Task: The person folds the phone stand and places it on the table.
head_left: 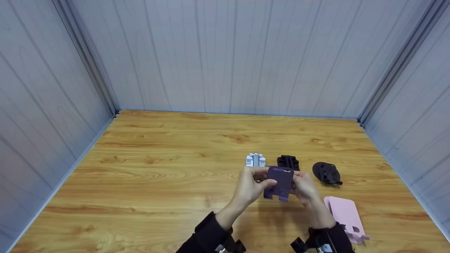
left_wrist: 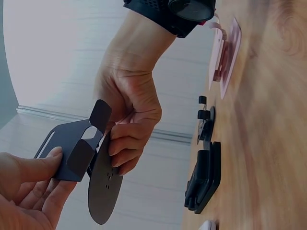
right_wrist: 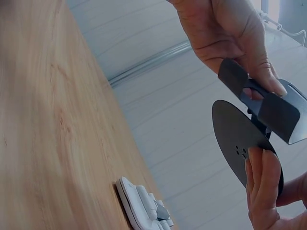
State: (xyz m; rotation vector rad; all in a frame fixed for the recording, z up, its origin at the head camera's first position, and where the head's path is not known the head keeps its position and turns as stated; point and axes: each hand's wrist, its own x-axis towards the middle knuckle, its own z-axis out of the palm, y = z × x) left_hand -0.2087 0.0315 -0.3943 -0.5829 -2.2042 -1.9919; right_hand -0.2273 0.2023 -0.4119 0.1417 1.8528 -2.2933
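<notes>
Both hands hold a dark purple phone stand [head_left: 280, 181] up above the table. My left hand [head_left: 250, 186] pinches its back plate [left_wrist: 64, 143], thumb on the front face and fingers behind. With its fingers against the underside of the round base [right_wrist: 235, 136], my right hand [head_left: 306, 188] grips that disc from the other side. The plate has two curved lips [left_wrist: 80, 158] with a cutout between them. In both wrist views the plate stands at an angle to the disc, and the hinge between them is mostly hidden.
Behind the hands lie a white folded stand [head_left: 255, 160] and a black folded stand [head_left: 288, 161]. A black round-based stand [head_left: 327, 173] is to their right. Nearer, beside the right forearm, lies a pink phone stand [head_left: 346, 214]. Pale panel walls [head_left: 218, 59] enclose the wooden table [head_left: 158, 182].
</notes>
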